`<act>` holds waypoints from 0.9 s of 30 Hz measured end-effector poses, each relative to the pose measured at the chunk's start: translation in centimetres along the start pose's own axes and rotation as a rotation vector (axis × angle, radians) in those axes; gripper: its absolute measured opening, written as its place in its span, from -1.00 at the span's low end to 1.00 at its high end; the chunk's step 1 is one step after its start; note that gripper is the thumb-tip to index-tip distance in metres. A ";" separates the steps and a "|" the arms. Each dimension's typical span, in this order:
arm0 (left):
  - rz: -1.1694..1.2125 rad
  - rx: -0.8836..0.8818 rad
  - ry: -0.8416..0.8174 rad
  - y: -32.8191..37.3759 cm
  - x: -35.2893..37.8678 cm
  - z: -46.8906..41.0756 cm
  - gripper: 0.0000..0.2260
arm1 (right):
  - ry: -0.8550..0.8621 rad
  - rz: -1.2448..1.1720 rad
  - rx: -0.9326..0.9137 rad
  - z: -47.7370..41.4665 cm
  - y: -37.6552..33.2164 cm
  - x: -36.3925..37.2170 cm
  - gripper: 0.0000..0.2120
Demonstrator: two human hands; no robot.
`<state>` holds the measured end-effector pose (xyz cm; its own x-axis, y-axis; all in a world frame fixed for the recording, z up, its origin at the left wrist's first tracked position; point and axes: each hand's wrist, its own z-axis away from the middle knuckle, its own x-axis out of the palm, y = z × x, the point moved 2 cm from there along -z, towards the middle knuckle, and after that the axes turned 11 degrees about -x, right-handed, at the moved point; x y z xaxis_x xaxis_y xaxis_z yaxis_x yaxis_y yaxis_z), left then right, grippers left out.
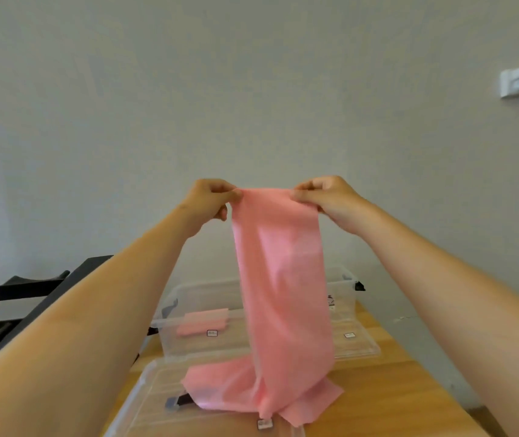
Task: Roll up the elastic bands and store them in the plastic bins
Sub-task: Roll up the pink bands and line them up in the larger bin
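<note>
Pink elastic band (278,279) hangs pinched at its top corners by left hand (209,200) and right hand (330,200).

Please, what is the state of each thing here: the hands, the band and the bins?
hanging band: unrolled, held up, lower end crumpled on the near bin.
left hand: pinches its top left corner.
right hand: pinches its top right corner.
near bin: under the band's end; open or lidded, cannot tell.
left bin: open, holds a rolled or folded pink band.
right bin: mostly hidden.

Matt pink elastic band (280,279), clear glossy plastic bins (195,339), wooden table (409,389).
</note>
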<state>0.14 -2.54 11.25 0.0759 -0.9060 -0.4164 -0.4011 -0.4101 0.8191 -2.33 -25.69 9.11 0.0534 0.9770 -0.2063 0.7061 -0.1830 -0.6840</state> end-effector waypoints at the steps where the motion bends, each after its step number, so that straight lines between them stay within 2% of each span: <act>1: 0.124 -0.064 -0.110 -0.4 -0.1 0.2 -0.94 | -0.096 -0.099 0.090 0.3 0.3 -0.2 -0.93; 2: 0.172 -0.113 -0.196 -0.8 -0.3 0.4 -0.93 | -0.172 -0.121 0.151 0.6 0.8 -0.3 -0.96; 4: 0.034 -0.180 -0.251 -1.8 -0.7 0.5 -0.95 | -0.233 0.010 0.173 0.7 1.7 -0.7 -0.95; 7: -0.040 -0.232 -0.233 -3.2 -0.8 0.5 -0.93 | -0.200 0.089 0.150 0.6 2.9 -0.3 -0.87; 12: -0.111 -0.192 -0.137 -4.3 -0.1 0.0 -0.91 | -0.130 0.281 0.068 0.1 4.3 0.5 -0.96; 16: -0.221 -0.252 -0.187 -6.0 0.9 -0.4 -0.88 | -0.151 0.466 0.089 -0.1 6.0 1.4 -0.94; 18: -0.261 -0.208 -0.153 -7.0 1.4 -1.2 -0.87 | -0.059 0.571 0.062 -0.4 6.9 1.8 -0.86; 20: -0.224 -0.077 -0.011 -7.2 1.5 -1.8 -0.92 | 0.128 0.566 -0.034 -0.7 7.2 2.1 -0.81; 21: -0.174 -0.040 0.022 -7.2 1.7 -1.9 -0.93 | 0.161 0.540 -0.073 -0.8 7.2 2.4 -0.79; 24: -0.131 -0.118 -0.129 -8.3 2.4 -1.0 -0.90 | 0.006 0.485 -0.008 -0.2 7.7 3.1 -0.79; 27: -0.274 -0.279 -0.320 -10.9 2.6 0.5 -0.88 | -0.268 0.458 0.221 2.1 9.5 2.9 -0.84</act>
<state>4.26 -0.40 1.09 -0.1563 -0.7014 -0.6954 -0.1434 -0.6805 0.7186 3.03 -24.83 0.54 0.1177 0.7362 -0.6665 0.4874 -0.6276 -0.6071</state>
